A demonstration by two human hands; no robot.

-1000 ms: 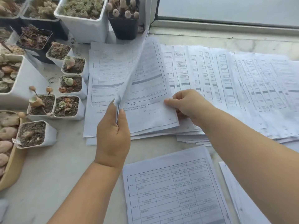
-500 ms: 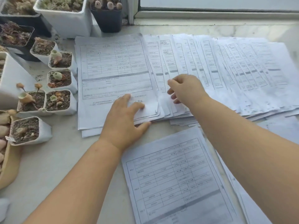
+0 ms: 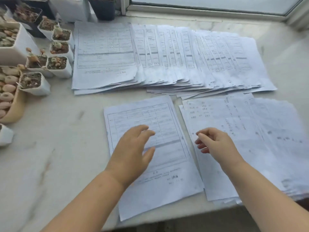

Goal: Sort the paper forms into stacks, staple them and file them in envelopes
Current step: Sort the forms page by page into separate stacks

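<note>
The left hand [image 3: 132,153] is flat and open over the near form [image 3: 168,181]. The right hand [image 3: 215,143], fingers loosely curled, holds nothing above the side stack [image 3: 250,148] on the counter [image 3: 58,148].

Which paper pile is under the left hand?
The near pile with the ruled table form on top, under the left hand; the fanned row lies farther back.

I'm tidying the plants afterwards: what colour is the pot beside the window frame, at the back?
Dark blue, nearly black pot; seen only in the head view.
</note>
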